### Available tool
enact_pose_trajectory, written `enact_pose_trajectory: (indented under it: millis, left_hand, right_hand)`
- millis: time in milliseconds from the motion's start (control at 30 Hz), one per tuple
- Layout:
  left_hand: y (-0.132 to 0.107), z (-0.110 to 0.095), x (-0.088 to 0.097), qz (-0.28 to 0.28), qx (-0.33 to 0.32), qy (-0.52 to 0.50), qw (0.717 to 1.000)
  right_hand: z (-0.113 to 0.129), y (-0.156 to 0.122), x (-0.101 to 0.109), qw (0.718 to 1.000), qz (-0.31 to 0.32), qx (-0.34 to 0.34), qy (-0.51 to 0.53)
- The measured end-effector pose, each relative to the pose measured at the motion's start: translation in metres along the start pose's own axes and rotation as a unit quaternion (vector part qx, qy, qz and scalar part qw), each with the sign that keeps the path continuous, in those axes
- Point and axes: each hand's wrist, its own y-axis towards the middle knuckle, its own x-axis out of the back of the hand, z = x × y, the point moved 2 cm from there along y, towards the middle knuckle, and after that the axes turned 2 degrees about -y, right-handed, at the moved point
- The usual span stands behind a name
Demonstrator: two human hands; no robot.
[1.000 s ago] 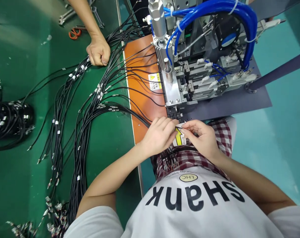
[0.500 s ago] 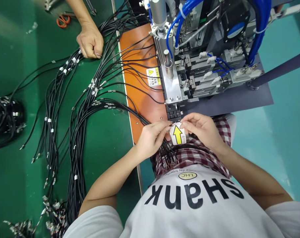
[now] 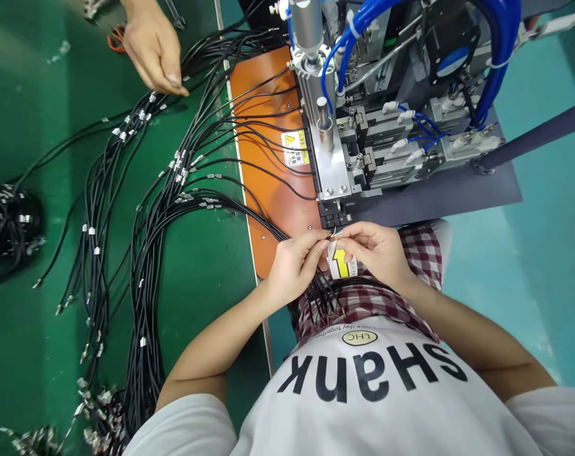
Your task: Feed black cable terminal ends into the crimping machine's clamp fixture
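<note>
Pinching slim cable, left hand; right hand at thin coloured wires

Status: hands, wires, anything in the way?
Left hand pinching thin wires; right hand fingertips at them, grip unclear. Wires showing between hands, by arrow label. Nothing seen blocking; co-worker's hand apart, over green bench.

Grn bench: blk cables w/ wht tags, cable coil, wrench.
</note>
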Motion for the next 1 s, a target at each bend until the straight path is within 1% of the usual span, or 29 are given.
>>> enact_pose_trajectory:
  millis: [100,167,267,333,400,467,567,633,733,833,1000]
  left_hand:
    - [0.001,0.001,-0.004,-0.021,0.012,-0.024,0.999]
    - [0.003,-0.001,-0.007,-0.031,0.008,-0.031,0.999]
    - [0.008,-0.005,-0.009,-0.05,-0.003,-0.036,0.998]
    - [0.01,-0.006,-0.012,-0.072,0.001,-0.056,0.996]
    - [0.012,-0.005,-0.015,-0.097,0.022,-0.101,0.99]
    - [0.013,-0.002,-0.019,-0.109,0.059,-0.163,0.979]
    - [0.014,0.001,-0.021,-0.102,0.112,-0.23,0.961]
    - [0.015,0.001,-0.02,-0.085,0.125,-0.238,0.959]
    - [0.016,-0.001,-0.016,-0.059,0.121,-0.223,0.965]
    - [0.017,0.0,-0.013,-0.063,0.114,-0.222,0.966]
    - [0.018,0.005,-0.014,-0.058,0.127,-0.249,0.958]
  right_hand:
    - [0.001,-0.003,-0.002,0.998,-0.021,0.029,-0.056]
    - [0.001,-0.004,-0.002,0.995,-0.033,0.042,-0.083]
    - [-0.001,-0.005,-0.001,0.992,-0.046,0.044,-0.106]
    - [-0.002,-0.006,-0.001,0.99,-0.052,0.043,-0.12]
    - [-0.002,-0.007,-0.001,0.989,-0.052,0.044,-0.13]
    - [-0.001,-0.007,-0.001,0.989,-0.048,0.045,-0.134]
    - [0.0,-0.006,-0.001,0.989,-0.044,0.044,-0.134]
    - [0.0,-0.005,0.0,0.989,-0.051,0.043,-0.135]
    - [-0.002,-0.004,0.0,0.989,-0.059,0.038,-0.133]
    - [-0.003,-0.005,-0.001,0.989,-0.062,0.032,-0.127]
    - [-0.003,-0.004,-0.004,0.987,-0.071,0.04,-0.137]
